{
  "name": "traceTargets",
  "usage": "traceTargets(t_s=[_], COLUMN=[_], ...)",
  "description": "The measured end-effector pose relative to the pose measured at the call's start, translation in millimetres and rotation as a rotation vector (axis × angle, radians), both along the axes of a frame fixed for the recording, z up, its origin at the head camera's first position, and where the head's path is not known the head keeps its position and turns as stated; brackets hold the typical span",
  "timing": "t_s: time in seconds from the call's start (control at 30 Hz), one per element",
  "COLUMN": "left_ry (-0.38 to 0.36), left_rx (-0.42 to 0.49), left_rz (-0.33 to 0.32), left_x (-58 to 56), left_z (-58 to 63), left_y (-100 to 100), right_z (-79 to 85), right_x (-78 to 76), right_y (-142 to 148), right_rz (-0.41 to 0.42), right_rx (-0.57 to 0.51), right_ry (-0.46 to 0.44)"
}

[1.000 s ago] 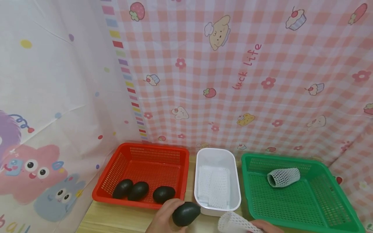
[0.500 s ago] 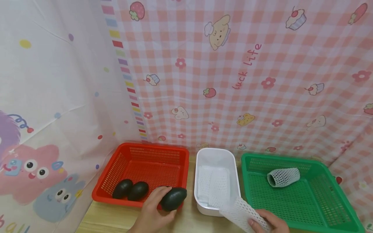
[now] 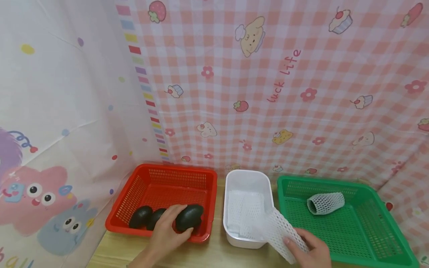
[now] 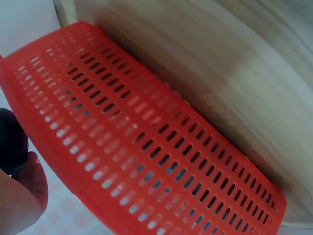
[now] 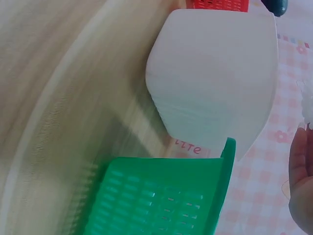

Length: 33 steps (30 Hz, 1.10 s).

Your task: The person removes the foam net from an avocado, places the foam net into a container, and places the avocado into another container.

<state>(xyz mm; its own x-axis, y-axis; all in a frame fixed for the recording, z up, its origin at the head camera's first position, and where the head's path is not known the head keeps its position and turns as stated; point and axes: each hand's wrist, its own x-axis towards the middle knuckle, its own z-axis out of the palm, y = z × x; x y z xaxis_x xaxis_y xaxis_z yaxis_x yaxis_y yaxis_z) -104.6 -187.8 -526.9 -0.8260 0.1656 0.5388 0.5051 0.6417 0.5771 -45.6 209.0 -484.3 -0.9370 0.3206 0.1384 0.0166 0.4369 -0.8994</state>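
My left hand (image 3: 167, 229) grips a dark green avocado (image 3: 189, 217) over the near right part of the red basket (image 3: 181, 172). In the left wrist view, the avocado (image 4: 12, 142) shows at the left edge, above the basket's rim. Two more avocados, one at the left (image 3: 140, 217) and one partly behind my fingers (image 3: 154, 219), lie in that basket. My right hand (image 3: 311, 247) pinches a white foam net sleeve (image 3: 283, 232), which slants up across the near right rim of the white bin (image 3: 244, 243).
Several white net sleeves (image 3: 251, 212) lie flat inside the white bin. To the right stands a green basket (image 3: 335, 230) with one net sleeve (image 3: 326, 203) at its back. Behind everything hangs a pink checked cloth (image 3: 221, 93). The tabletop (image 3: 117, 251) is wood.
My left hand has carried the avocado left and away from me, from near the white bin to over the red basket. My right hand has raised the net sleeve toward the bin's rim.
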Motion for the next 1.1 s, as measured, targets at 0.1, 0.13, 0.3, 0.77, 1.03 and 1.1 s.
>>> traceTargets(t_s=[0.1,0.13,0.3,0.77,1.03,1.1], left_ry=[-0.025,-0.032,-0.047,-0.162,-0.284,-0.300], left_rx=[-0.010,-0.016,-0.033,-0.082,-0.104,-0.110], left_rz=[0.030,0.039,0.069,0.078,0.093,0.098], left_x=[-5.7,-7.6,-17.4,-46.7,-64.4,-68.5], left_z=[0.1,-0.2,-2.0,7.1,8.7,7.2], left_y=[-2.7,-3.6,-8.7,-23.5,-29.4,-29.0], right_z=[2.4,2.9,5.2,2.0,-1.2,-1.0], right_x=[-4.9,-6.6,-15.6,-39.6,-50.4,-52.7], right_y=[0.2,0.1,-4.2,-15.4,-24.3,-27.2], right_rz=[-0.005,-0.004,0.017,0.077,0.062,0.058], right_rx=[0.005,0.002,-0.044,-0.099,-0.080,-0.088], right_ry=[-0.019,-0.023,-0.021,0.065,0.081,0.083])
